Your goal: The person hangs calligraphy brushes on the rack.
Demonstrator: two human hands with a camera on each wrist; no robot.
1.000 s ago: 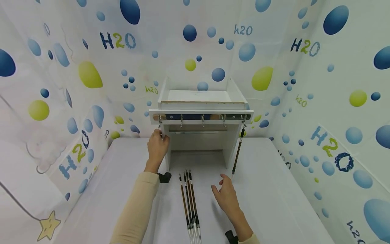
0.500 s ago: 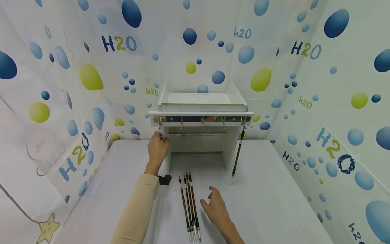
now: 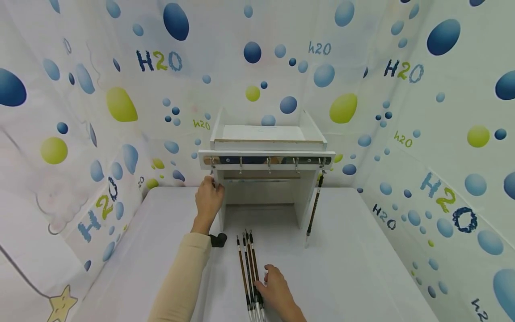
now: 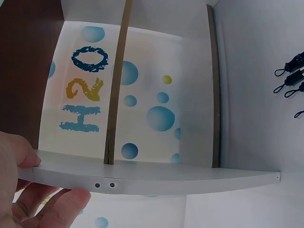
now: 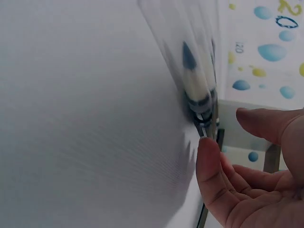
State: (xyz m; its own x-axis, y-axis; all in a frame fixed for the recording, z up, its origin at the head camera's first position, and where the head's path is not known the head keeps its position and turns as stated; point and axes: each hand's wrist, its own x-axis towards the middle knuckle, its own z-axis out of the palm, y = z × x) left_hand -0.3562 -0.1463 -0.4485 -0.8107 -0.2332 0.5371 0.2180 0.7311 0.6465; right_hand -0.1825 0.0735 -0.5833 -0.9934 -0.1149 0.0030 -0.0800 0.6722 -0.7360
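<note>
My left hand grips the left side panel of a small white shelf; in the left wrist view its thumb and fingers lie on either side of the panel edge. Several calligraphy brushes with dark handles, end loops and clear tip covers lie side by side on the white table. Right beside them is my right hand, thumb and fingers apart. Its fingertips come right up to the brushes in the right wrist view. Another brush hangs from the rightmost hook of the shelf.
A mirrored rail with several metal hooks runs along the shelf's front. Above it sits an open tray top. White walls with blue and green dots stand behind and at both sides of the table.
My right hand has moved left and toward me, from near the hanging brush to the lying brushes. The left hand keeps its hold on the shelf.
</note>
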